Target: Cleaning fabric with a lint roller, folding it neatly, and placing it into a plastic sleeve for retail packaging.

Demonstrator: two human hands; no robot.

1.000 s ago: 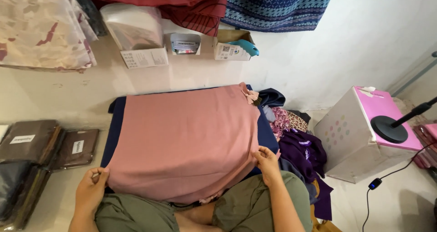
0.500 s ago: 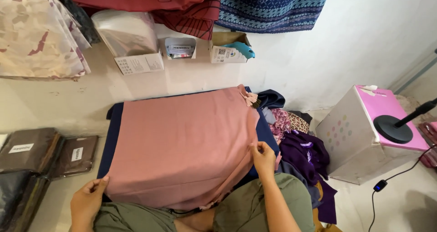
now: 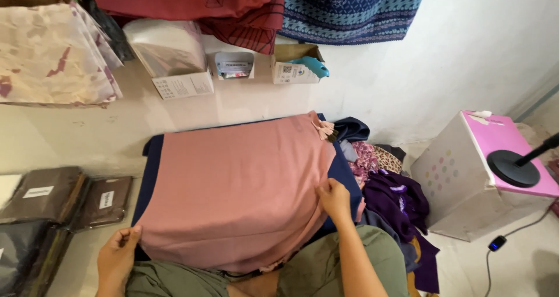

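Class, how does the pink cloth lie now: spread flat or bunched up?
Spread flat: the pink cloth covers the dark blue cloth, each hand gripping an edge.

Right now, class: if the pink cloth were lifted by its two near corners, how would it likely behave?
The pink cloth would probably sag and fold, not hold flat: it already drapes over the dark blue fabric and the lap. It looks thin, so likely light. It may slide easily, since the left hand and right hand pinch its edges.
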